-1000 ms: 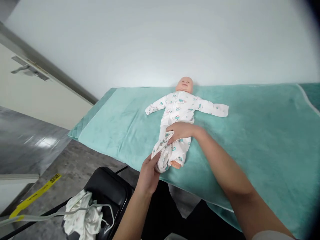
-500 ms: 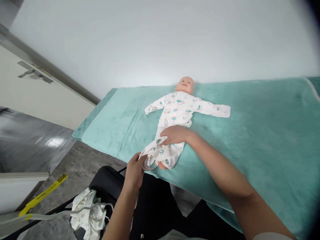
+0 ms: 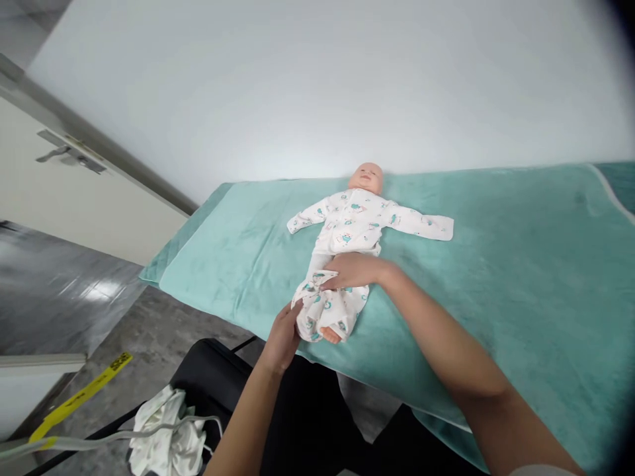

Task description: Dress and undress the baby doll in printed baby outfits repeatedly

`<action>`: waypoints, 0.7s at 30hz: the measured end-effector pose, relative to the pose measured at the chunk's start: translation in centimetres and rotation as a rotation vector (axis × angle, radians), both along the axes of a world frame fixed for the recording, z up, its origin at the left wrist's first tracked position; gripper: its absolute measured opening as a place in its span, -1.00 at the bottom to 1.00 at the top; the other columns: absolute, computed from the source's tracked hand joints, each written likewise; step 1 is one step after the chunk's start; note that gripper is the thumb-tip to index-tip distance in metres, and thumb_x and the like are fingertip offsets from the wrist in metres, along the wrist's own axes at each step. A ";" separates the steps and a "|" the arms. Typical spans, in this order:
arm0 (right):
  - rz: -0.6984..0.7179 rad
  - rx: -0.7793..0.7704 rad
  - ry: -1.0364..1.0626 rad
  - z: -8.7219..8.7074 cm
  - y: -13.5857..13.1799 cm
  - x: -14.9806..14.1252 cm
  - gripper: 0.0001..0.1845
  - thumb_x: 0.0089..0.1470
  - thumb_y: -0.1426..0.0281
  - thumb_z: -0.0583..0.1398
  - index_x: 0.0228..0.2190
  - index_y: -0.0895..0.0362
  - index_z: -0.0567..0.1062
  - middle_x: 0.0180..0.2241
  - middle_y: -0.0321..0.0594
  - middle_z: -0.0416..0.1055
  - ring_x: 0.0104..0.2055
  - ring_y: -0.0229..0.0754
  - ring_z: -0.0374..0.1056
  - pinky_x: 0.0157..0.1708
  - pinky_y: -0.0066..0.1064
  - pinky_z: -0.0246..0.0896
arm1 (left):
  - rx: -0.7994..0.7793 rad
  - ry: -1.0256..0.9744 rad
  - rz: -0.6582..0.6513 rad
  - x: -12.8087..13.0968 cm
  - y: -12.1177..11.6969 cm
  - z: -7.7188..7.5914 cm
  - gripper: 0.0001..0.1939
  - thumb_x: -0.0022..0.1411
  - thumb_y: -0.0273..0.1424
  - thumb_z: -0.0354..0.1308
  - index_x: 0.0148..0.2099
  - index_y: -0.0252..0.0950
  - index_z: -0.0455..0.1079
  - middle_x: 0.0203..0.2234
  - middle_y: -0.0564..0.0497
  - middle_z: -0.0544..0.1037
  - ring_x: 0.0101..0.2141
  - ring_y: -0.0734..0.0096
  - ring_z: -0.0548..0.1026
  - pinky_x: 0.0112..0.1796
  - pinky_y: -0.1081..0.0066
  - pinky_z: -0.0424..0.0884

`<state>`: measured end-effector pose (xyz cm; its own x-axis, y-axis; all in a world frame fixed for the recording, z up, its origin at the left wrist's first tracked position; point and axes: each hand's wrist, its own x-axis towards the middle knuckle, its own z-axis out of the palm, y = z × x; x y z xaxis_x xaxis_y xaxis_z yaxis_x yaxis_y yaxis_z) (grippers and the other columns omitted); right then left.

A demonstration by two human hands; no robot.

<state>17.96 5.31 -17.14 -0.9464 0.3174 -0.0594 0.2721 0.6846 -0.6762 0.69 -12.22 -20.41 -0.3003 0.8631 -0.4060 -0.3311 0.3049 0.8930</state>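
A baby doll point(image 3: 367, 178) lies on its back, dressed in a white long-sleeved top point(image 3: 354, 215) with a small teal print. Matching printed baby trousers point(image 3: 332, 311) are bunched around its lower legs, and one foot point(image 3: 331, 335) pokes out at a hem. My right hand point(image 3: 350, 270) lies across the doll's thighs, its fingers closed on the bunched upper edge of the trousers. At the outer side of the same trousers, my left hand point(image 3: 285, 334) pinches the fabric; its fingertips are partly hidden.
A teal padded mat point(image 3: 496, 277) lies under the doll, against a white wall point(image 3: 317, 86). Below left, crumpled white cloth point(image 3: 166, 430) rests on a black chair point(image 3: 213, 370), with a grey cable point(image 3: 109, 436) across it. A door with a handle point(image 3: 62, 153) stands at the left.
My left hand has drawn closer to the doll's leg, and the trouser leg once pulled out to the left now sits against it. The right hand keeps nearly the same place.
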 end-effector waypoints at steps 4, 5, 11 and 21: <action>-0.020 -0.179 0.089 0.8 0.7 1.1 -0.49 0.15 -0.07 0.19 -0.19 0.11 0.56 -0.18 -0.22 0.56 -0.22 -0.12 0.41 -0.25 -0.39 0.16 | 0.141 0.140 0.022 -1.2 3.2 0.9 -0.53 0.05 -0.08 0.37 -0.12 -0.34 0.54 -0.33 -0.09 0.65 -0.37 0.29 0.56 -0.33 0.38 0.44; -0.056 -0.199 0.114 1.0 0.8 1.3 -0.51 0.15 -0.06 0.19 -0.19 0.10 0.56 -0.18 -0.23 0.56 -0.20 -0.11 0.41 -0.24 -0.39 0.16 | 0.148 0.190 0.004 -1.8 4.2 1.1 -0.54 0.03 -0.07 0.38 -0.16 -0.34 0.53 -0.40 -0.04 0.62 -0.43 0.35 0.52 -0.38 0.42 0.40; -0.133 -0.372 0.278 1.8 0.9 1.9 -0.63 0.21 0.05 0.18 -0.15 0.08 0.51 -0.22 -0.28 0.56 -0.15 -0.13 0.43 -0.16 -0.39 0.21 | 0.216 0.384 -0.177 -5.3 12.1 1.4 -0.52 -0.09 -0.02 0.42 -0.38 -0.31 0.41 -0.56 0.11 0.43 -0.53 0.54 0.31 -0.50 0.51 0.21; -0.786 -0.030 0.232 0.8 2.6 2.9 -0.46 0.27 -0.06 0.00 -0.50 0.10 0.35 -0.49 -0.31 0.32 -0.41 -0.21 0.23 -0.42 -0.38 -0.01 | 0.289 0.385 -0.186 -2.7 20.1 0.4 -0.58 0.09 -0.03 0.31 -0.39 -0.28 0.31 -0.56 0.15 0.32 -0.53 0.56 0.21 -0.47 0.50 0.15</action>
